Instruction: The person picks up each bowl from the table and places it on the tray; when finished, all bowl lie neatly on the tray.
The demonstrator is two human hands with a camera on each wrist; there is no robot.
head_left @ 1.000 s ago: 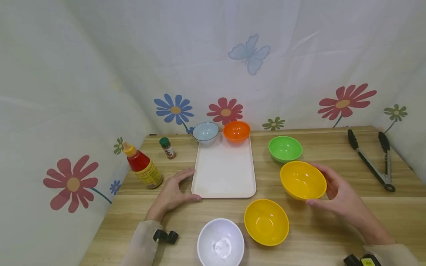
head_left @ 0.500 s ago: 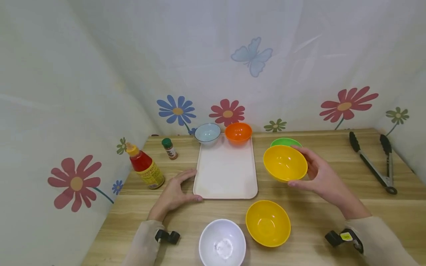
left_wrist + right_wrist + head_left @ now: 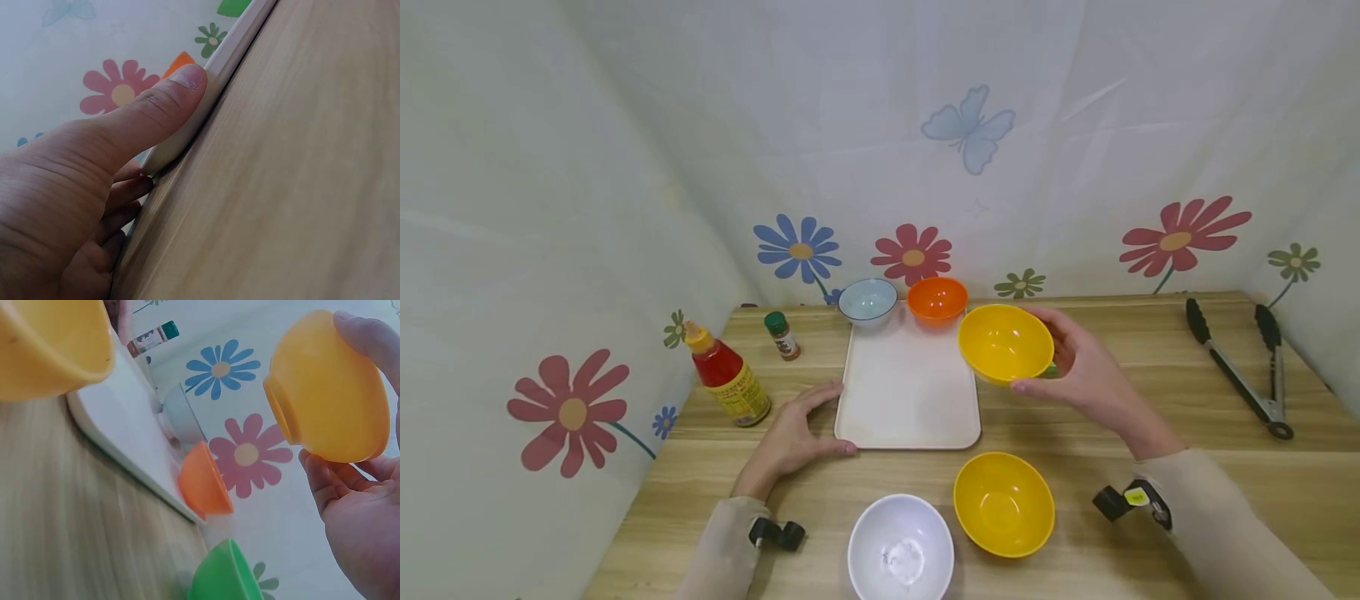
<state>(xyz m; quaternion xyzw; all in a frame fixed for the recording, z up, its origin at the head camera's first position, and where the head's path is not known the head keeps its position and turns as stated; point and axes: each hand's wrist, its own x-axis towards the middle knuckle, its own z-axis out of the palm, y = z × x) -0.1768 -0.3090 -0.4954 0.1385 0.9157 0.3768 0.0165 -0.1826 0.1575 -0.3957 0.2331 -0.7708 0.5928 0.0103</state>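
My right hand point(image 3: 1090, 379) holds a yellow bowl point(image 3: 1006, 342) by its right side, thumb and fingers at the rim and wall. The bowl overlaps the right edge of the white tray point(image 3: 907, 400) in the head view; the right wrist view shows this yellow bowl point(image 3: 331, 387) raised above the table. At the tray's near left corner rests my left hand point(image 3: 793, 433), its thumb along the front edge and its fingers at the left side. An orange bowl point(image 3: 937, 300) and a light blue bowl point(image 3: 868, 301) stand at the tray's far end.
A green bowl point(image 3: 219, 575) is mostly hidden behind the held bowl in the head view. Nearer me stand a second yellow bowl point(image 3: 1003, 504) and a white bowl point(image 3: 901, 550). Left are a sauce bottle point(image 3: 730, 379) and a spice jar point(image 3: 782, 336); tongs point(image 3: 1243, 371) lie right.
My right hand has carried the yellow bowl leftward and away from me, past the green bowl to the tray's right edge. My left hand has stayed at the tray corner.
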